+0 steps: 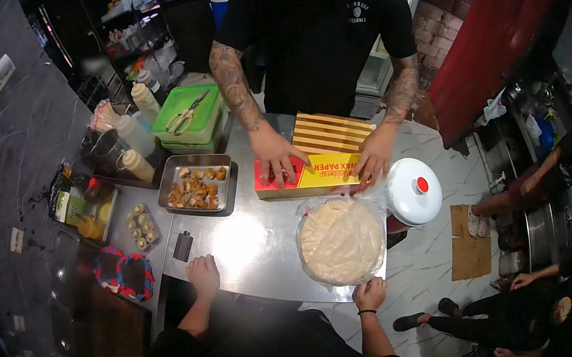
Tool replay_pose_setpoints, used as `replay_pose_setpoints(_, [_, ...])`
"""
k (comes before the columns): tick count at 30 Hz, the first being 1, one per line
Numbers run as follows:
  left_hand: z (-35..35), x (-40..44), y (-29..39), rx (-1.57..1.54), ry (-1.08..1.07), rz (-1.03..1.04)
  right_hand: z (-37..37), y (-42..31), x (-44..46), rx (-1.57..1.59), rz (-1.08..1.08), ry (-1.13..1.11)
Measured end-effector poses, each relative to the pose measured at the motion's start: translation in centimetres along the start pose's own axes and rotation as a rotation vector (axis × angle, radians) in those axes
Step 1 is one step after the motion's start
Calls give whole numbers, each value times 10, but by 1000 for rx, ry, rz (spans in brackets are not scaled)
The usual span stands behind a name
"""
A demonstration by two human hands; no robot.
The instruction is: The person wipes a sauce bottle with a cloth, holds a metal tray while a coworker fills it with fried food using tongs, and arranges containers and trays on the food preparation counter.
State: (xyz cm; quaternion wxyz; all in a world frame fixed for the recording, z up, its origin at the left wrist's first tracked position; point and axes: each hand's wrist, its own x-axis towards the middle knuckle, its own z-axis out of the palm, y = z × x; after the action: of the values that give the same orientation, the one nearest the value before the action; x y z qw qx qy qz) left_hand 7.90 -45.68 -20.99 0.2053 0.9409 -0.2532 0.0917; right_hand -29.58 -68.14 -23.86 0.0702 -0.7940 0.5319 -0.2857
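My left hand (pixel 203 277) rests closed on the near edge of the steel table (pixel 246 273), with nothing showing in it. At the table's near right corner my right hand (pixel 370 294) is also curled closed, beside a clear plastic bag holding a large round pale mass like dough (pixel 340 242). I cannot see anything in its fingers. Across the table, another person's two hands lie on a red and yellow wax paper box (pixel 329 173). Left of my left hand is a small dark rectangular object (pixel 183 246).
A metal tray of browned pieces (pixel 193 187) stands at the left, near a green-lidded container (pixel 185 117) with scissors on top. Squeeze bottles (pixel 136 166) and a clear pack (pixel 143 227) are further left. A white round lidded container (pixel 414 192) stands right. Other people are at the right.
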Motion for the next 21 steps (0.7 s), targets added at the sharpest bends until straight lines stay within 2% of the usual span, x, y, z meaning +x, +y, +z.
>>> replay_pose_setpoints(21, [0, 0, 0, 38, 51, 39, -2, -2, 0, -28, 19, -23])
